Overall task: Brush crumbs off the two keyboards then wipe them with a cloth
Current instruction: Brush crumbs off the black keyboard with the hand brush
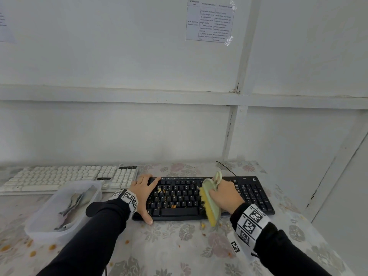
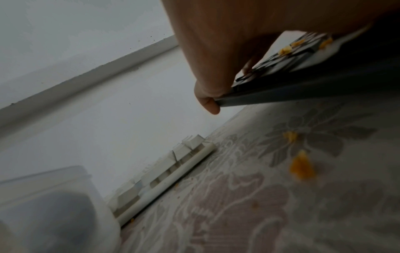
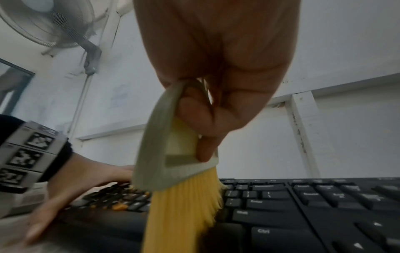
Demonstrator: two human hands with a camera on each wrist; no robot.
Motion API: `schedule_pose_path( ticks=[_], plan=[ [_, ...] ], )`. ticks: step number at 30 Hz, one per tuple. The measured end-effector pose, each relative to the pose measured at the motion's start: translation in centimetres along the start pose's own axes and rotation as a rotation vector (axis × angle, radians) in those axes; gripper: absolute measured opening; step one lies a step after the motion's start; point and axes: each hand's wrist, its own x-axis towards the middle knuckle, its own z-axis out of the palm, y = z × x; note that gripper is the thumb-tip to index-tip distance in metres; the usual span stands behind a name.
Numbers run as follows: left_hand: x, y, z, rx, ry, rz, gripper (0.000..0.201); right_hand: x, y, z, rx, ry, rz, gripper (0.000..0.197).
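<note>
A black keyboard [image 1: 199, 211] lies mid-table with orange crumbs [image 1: 173, 206] on its left keys. My left hand [image 1: 143, 196] grips its left end, thumb at the front edge and fingers curled over the back edge [image 2: 207, 101]. My right hand [image 1: 223, 196] holds a brush [image 1: 211, 202] with a pale green handle and yellow bristles [image 3: 184, 205]. The bristles touch the keys near the middle of the black keyboard [image 3: 303, 205]. A white keyboard [image 1: 65, 179] lies at the back left, untouched.
A clear plastic tub [image 1: 39, 222] with a grey cloth [image 1: 73, 202] in it stands in front of the white keyboard. Orange crumbs [image 2: 302, 166] lie scattered on the flowered tablecloth [image 1: 169, 246]. The wall runs right behind both keyboards. A fan [image 3: 49, 22] hangs high on the left.
</note>
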Motion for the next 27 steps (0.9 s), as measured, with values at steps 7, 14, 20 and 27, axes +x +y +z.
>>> schedule_pose_path(
  ticks=[7,14,20,27],
  plan=[
    [0.0,-0.1,0.0,0.002,0.009,-0.004,0.146,0.1,-0.8,-2.3,0.067,0.100,-0.040,0.025],
    [0.1,0.0,-0.1,-0.015,-0.014,-0.019,0.147,3.1,-3.6,0.6,-0.007,0.001,-0.188,0.030],
    [0.1,-0.1,-0.2,-0.043,-0.027,-0.011,0.149,3.4,-1.7,-1.9,-0.121,0.045,-0.091,0.033],
    [0.2,-0.2,-0.2,-0.042,-0.048,-0.017,0.151,5.4,-2.4,-2.7,-0.145,0.054,-0.240,0.023]
  ],
)
